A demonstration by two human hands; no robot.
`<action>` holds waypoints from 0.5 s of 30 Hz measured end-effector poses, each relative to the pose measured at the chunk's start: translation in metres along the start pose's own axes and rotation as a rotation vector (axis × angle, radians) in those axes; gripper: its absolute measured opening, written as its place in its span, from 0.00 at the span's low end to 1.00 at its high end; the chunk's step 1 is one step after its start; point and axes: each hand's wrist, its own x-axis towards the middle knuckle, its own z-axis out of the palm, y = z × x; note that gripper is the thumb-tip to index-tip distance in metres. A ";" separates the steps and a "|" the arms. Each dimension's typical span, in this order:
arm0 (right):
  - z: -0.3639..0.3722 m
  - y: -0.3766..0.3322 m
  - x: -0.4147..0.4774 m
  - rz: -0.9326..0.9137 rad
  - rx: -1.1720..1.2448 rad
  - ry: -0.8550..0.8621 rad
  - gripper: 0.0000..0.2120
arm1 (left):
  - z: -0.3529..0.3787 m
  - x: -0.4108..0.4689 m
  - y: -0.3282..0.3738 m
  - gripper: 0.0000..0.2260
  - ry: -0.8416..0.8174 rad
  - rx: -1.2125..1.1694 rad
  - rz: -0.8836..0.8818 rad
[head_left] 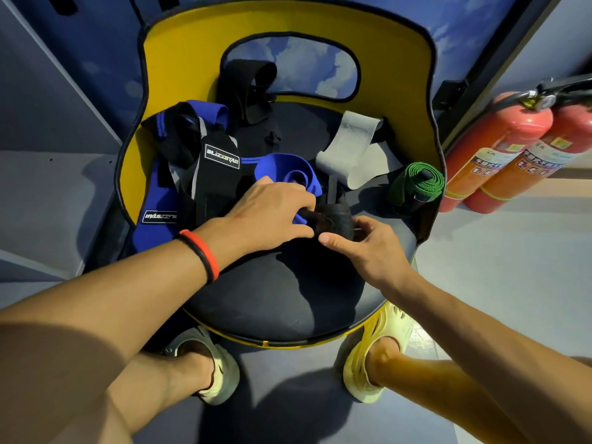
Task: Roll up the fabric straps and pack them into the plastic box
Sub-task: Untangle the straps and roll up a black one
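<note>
Rolling step, mid-roll. My left hand (269, 213) curls over the left end of the black strap roll (334, 219). My right hand (368, 248) pinches its right end, thumb out front. The roll sits on the chair seat (272, 302) between both hands, its tail end hidden. Green strap (416, 182) is already rolled, at the seat's right edge. Blue strap (288, 174) is loosely coiled just behind my left hand, grey strap (349, 145) lies flat, and branded wraps (192, 161) are heaped at left. Plastic box not in view. Next, probably: wind tight, keep the grip so it can't spring loose, then locate the box.
</note>
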 end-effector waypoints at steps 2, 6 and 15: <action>-0.001 0.002 0.002 -0.023 -0.043 0.022 0.24 | 0.001 0.003 0.003 0.08 -0.005 -0.020 -0.056; -0.010 0.001 0.007 -0.095 -0.145 0.012 0.35 | 0.001 0.007 0.006 0.09 -0.058 -0.035 -0.081; -0.013 -0.007 0.010 -0.097 -0.036 -0.042 0.22 | -0.022 0.011 -0.015 0.10 -0.214 -0.173 0.017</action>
